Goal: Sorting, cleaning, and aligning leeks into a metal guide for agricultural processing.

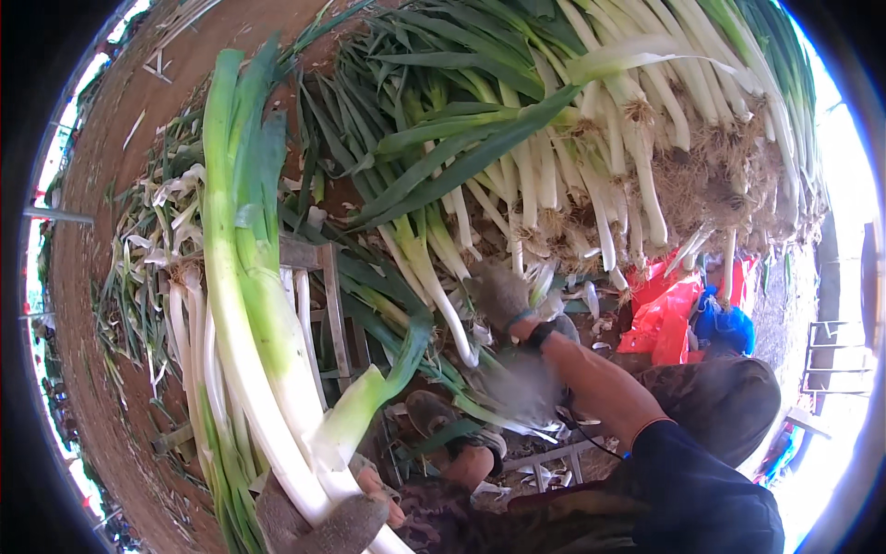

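Observation:
My left hand (346,528), in a grey-brown glove, is closed round the white lower stems of thick leeks (247,323) at the lower left. Their green leaves point up and away. A pale, peeled-back leaf (346,429) hangs off their right side and bends into a darker green blade. My right hand (501,294), gloved and with a dark band at the wrist, is stretched forward near the middle, close to the roots of the piled leeks (637,175). Motion blurs its fingers, so I cannot make out whether it holds anything.
More leeks (198,369) lean root-up against a metal frame (332,305) at the left. Leaf scraps (152,268) litter the brown ground. Red plastic (660,309) and a blue bundle (724,323) lie beyond my camouflage-clad knee (729,397). A low metal frame (554,457) stands near my legs.

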